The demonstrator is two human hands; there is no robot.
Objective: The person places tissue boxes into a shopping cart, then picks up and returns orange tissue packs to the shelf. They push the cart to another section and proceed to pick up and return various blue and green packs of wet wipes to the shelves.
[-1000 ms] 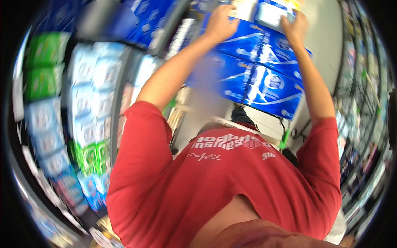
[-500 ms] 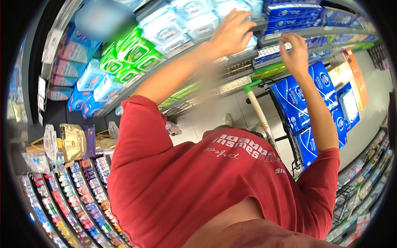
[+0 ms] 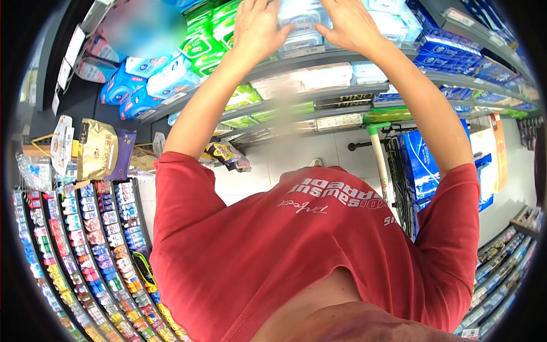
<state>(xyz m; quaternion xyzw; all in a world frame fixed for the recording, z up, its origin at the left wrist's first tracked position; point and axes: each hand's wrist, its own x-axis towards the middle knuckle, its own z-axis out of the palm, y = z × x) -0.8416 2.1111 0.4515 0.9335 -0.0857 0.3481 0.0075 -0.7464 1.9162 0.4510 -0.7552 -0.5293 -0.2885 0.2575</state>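
At the top, my left hand (image 3: 255, 29) lies over the shelf's front packs, beside green packs (image 3: 200, 47). Its thumb is spread toward the white and light-blue packs (image 3: 302, 24). My right hand (image 3: 348, 25) is on the other side of those packs, its thumb pointing left and its fingers reaching toward the upper frame edge. Both hands are spread, and the packs between them rest on the shelf (image 3: 313, 64). Some fingertips are cut off by the frame, so how firmly they touch the packs cannot be told.
A cart handle (image 3: 380, 162) and a cart with large blue packs (image 3: 419, 162) stand to the right. Gold and purple bags (image 3: 99, 149) hang at the left, above curved racks of small goods (image 3: 94, 239). Blue packs (image 3: 447, 48) fill the right shelf.
Both hands have moved left and up in the view, to either side of the white and light-blue packs. The shelves and cart have shifted in the view.
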